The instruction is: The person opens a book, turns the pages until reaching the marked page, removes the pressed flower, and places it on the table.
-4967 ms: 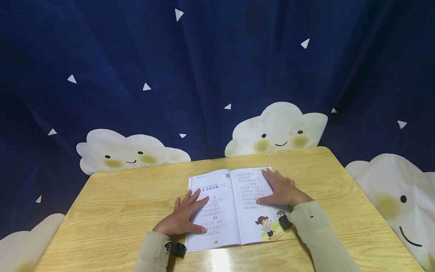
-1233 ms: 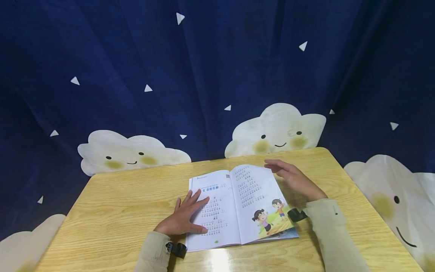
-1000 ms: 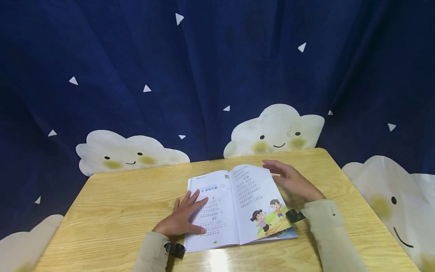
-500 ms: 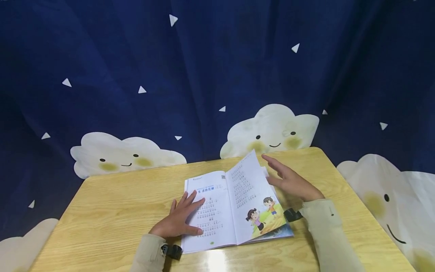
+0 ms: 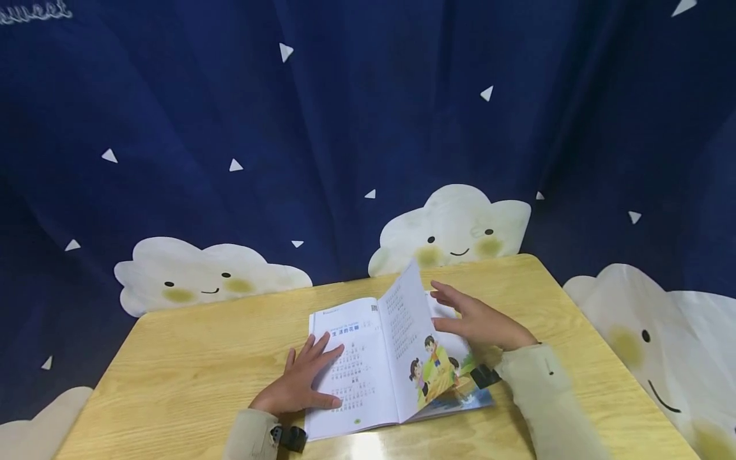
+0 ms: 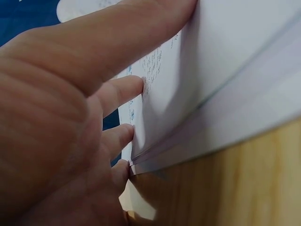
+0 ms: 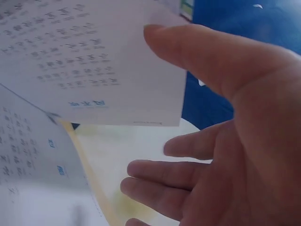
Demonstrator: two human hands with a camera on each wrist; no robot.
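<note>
An open book (image 5: 347, 412) with printed Chinese text lies on the wooden table. Its left page is under my left hand (image 5: 299, 386), whose spread fingers rest on the paper. The left wrist view shows the thumb and fingertips of that hand against the page (image 6: 244, 37). One leaf (image 5: 402, 338), with cartoon children at its lower corner, stands raised from the spine and leans left. Just right of it is my right hand (image 5: 480, 322), fingers extended. In the right wrist view the thumb (image 7: 188, 44) overlaps the raised leaf (image 7: 131, 70); contact is unclear.
The pale wooden table (image 5: 190, 370) extends on both sides of the book. Behind it hangs a dark blue curtain (image 5: 345, 115) with smiling white clouds (image 5: 460, 217) and small white triangles. Each wrist wears a black device (image 5: 290, 439).
My right hand has come off the right page. The leaf has risen and swung left, uncovering a colourful page beneath. My left hand stays on the left page. The head view has shifted slightly.
</note>
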